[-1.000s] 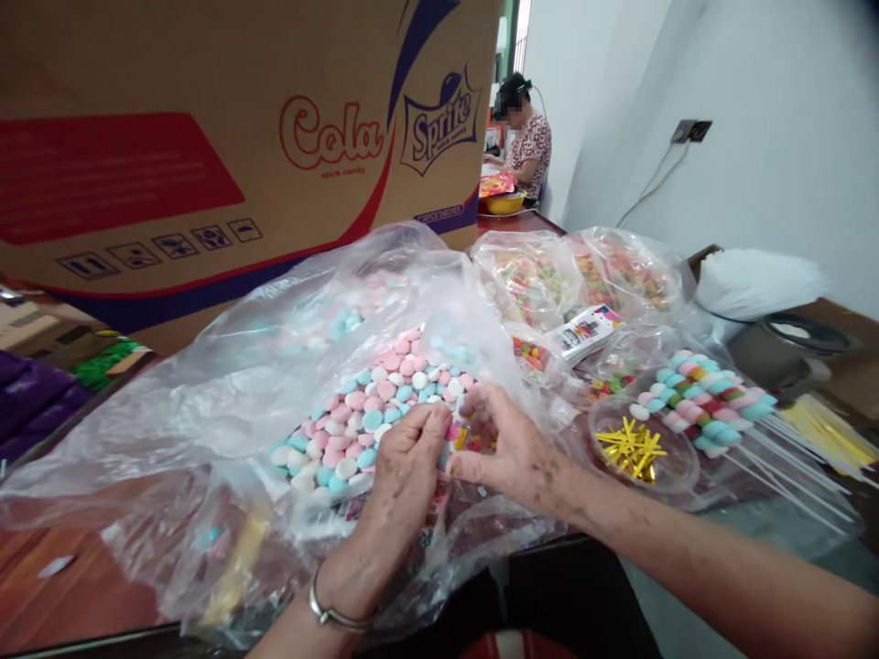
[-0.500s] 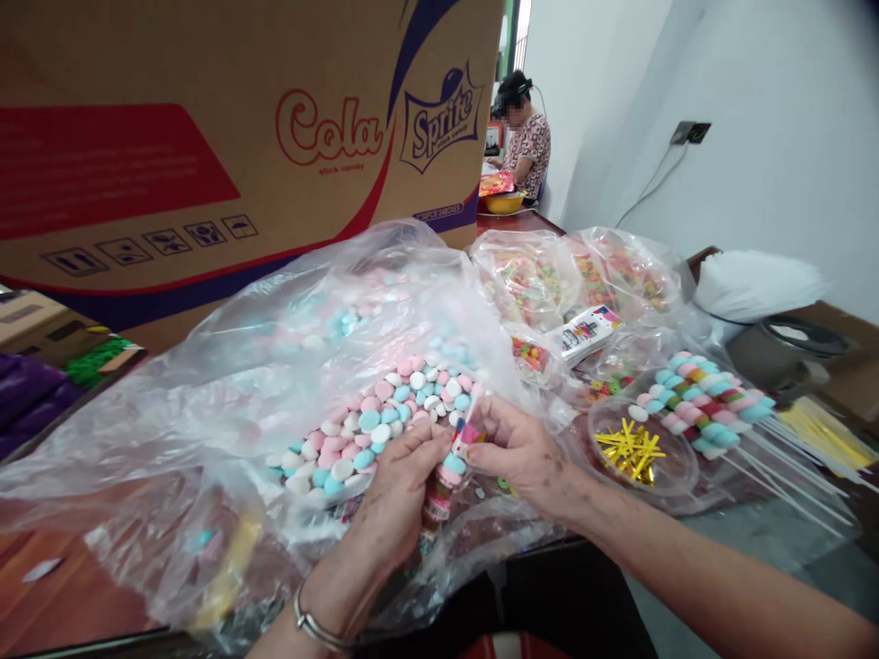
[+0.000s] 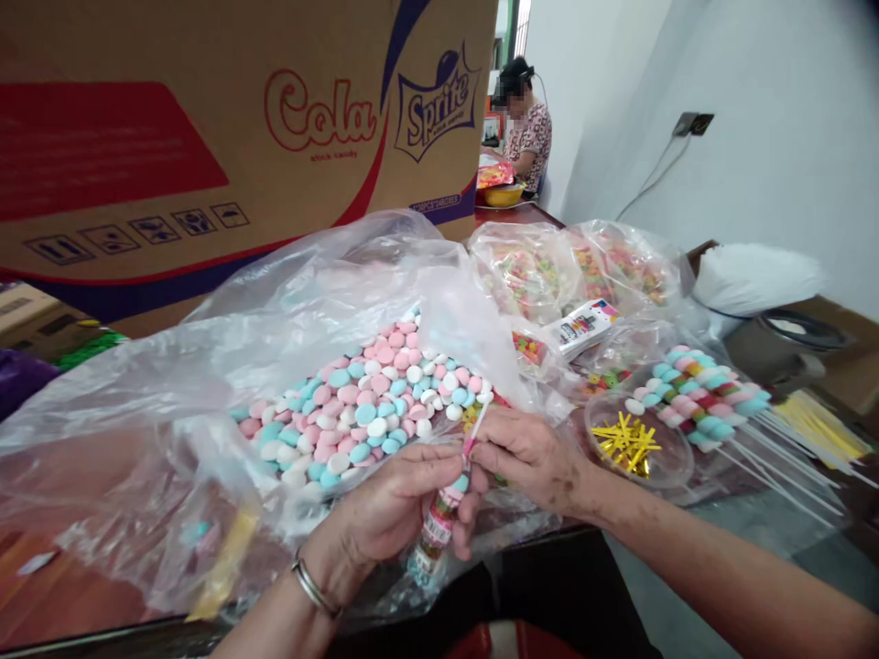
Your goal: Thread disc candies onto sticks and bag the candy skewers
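My left hand point(image 3: 388, 499) is closed around the upper part of a candy skewer point(image 3: 438, 526) in clear wrapping, with pink, blue and darker candies and a printed label. It tilts, its lower end pointing down toward my lap. At its top, the fingers of my right hand point(image 3: 532, 458) pinch the narrow neck, where a thin white stick or card edge point(image 3: 479, 421) pokes up; which of the two I cannot tell. Just beyond my hands, pink, blue and white round candies point(image 3: 371, 403) lie heaped in a large opened plastic bag point(image 3: 171, 384).
A clear tub point(image 3: 677, 458) of gold twist ties point(image 3: 624, 442) stands to the right, beside stacked candy skewers point(image 3: 707, 394) on white sticks. Bags of gummies point(image 3: 528, 275) and a pack of printed cards point(image 3: 583, 325) lie behind. A large carton point(image 3: 206, 165) blocks the back left. Another person point(image 3: 528, 128) sits beyond.
The skewer and both hands have come slightly lower and nearer to me. The colourful card at its top, seen broadside before, now shows only a narrow edge. More of the wrapped length is visible.
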A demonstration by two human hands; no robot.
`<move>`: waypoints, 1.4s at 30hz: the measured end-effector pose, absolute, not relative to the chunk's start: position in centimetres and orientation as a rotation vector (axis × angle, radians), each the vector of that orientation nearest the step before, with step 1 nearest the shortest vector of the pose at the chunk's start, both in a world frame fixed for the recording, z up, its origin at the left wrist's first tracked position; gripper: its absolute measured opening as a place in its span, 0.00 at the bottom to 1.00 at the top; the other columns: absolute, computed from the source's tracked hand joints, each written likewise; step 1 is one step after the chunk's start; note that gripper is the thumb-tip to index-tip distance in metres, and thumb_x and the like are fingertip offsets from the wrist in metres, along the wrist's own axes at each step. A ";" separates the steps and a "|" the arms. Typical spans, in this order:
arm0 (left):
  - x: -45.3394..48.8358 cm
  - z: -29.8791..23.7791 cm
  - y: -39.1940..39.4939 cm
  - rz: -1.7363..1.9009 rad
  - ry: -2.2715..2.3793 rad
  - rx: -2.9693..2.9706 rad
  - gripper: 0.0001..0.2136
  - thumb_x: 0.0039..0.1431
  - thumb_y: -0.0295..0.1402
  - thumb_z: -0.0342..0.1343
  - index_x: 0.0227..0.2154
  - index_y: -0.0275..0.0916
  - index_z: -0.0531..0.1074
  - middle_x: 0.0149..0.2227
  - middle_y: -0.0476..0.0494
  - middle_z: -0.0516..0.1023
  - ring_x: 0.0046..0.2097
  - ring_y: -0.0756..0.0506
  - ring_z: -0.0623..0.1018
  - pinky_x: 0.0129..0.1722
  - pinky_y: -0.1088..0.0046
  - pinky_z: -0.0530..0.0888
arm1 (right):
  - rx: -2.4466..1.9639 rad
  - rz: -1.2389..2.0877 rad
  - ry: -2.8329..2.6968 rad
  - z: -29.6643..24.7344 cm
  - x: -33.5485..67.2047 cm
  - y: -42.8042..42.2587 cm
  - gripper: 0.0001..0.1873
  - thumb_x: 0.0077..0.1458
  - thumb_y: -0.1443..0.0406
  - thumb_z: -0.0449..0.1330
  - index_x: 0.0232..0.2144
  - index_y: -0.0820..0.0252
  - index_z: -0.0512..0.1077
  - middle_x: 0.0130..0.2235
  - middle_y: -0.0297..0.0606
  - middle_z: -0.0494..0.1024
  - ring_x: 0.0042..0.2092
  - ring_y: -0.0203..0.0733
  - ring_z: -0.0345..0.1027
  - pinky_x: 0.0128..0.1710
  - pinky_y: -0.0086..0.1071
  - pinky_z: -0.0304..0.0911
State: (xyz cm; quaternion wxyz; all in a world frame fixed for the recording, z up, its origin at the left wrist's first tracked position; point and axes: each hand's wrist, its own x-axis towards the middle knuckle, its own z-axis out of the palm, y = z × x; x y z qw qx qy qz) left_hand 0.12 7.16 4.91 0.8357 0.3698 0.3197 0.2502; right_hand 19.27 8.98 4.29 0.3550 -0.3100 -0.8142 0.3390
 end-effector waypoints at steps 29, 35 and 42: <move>2.4 5.5 7.0 0.940 0.965 2.427 0.07 0.62 0.26 0.50 0.34 0.41 0.73 0.27 0.47 0.76 0.27 0.48 0.75 0.29 0.75 0.69 | -0.899 -0.145 -2.372 6.1 24.0 7.5 0.13 0.64 0.68 0.48 0.30 0.63 0.70 0.30 0.38 0.72 0.35 0.41 0.59 0.41 0.39 0.55; 0.6 5.7 7.1 0.830 1.281 1.584 0.13 0.61 0.42 0.54 0.25 0.40 0.70 0.22 0.51 0.70 0.23 0.50 0.67 0.21 0.79 0.64 | -1.534 0.134 -2.291 6.5 33.6 9.6 0.14 0.65 0.66 0.50 0.32 0.60 0.74 0.33 0.38 0.76 0.37 0.40 0.67 0.39 0.32 0.60; 1.0 5.7 7.4 0.810 1.237 1.260 0.15 0.54 0.44 0.60 0.22 0.38 0.70 0.18 0.52 0.70 0.20 0.54 0.63 0.18 0.82 0.60 | -1.561 0.056 -2.783 4.3 36.6 9.2 0.17 0.58 0.76 0.52 0.44 0.59 0.75 0.41 0.42 0.77 0.41 0.43 0.70 0.39 0.34 0.62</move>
